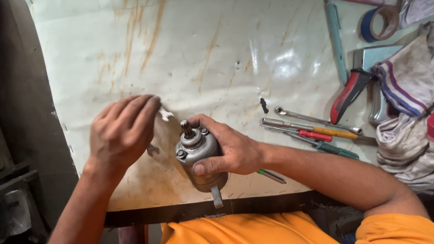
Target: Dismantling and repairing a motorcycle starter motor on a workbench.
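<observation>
Two hands meet low in the frame, left of centre, over our pale, rust-streaked table (pixel 207 44). Starting at the left, our left hand (pixel 121 130) hangs with its back to the camera, fingers bent and pinched on a small silvery metal piece (pixel 165 114) that pokes out past the fingertips; we cannot tell what kind of part it is. Just below that hand a small metal bit (pixel 152 150) lies on the tabletop. Next to the right, our right hand (pixel 230 149) is wrapped around a grey cylindrical motor (pixel 199 156), thumb across its front and fingers behind. The motor sits tilted at the near edge of the table, its short toothed shaft (pixel 186 129) pointing up toward the left hand, a flat metal tab sticking out of its lower end. Further right, at mid-height, we see a wrench (pixel 315 118) and several screwdrivers with yellow, red and green handles (pixel 324 138) lying side by side. Above them lies a red-handled tool (pixel 351 94), and in the upper right a roll of blue tape (pixel 379 21). A crumpled, stained cloth (pixel 420 102) fills the right edge.
</observation>
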